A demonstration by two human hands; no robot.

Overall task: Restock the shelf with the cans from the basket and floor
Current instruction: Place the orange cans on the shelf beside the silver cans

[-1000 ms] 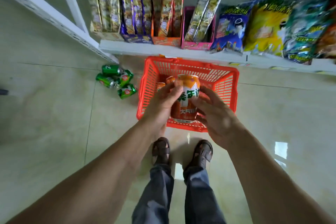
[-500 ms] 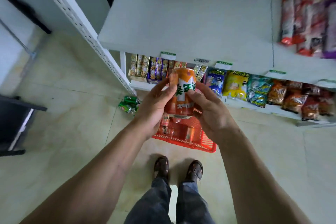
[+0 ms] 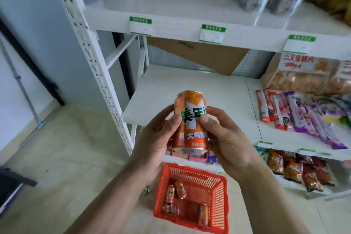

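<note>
Holding orange can [image 3: 191, 121] upright, both hands at once: left hand [image 3: 157, 138] fingers curled round left side, right hand [image 3: 226, 138] fingers clamped on right side. Can in air before bare white shelf [image 3: 190, 89]. Red basket [image 3: 218, 194] below on floor, more orange cans [image 3: 176, 195] lying inside.
</note>
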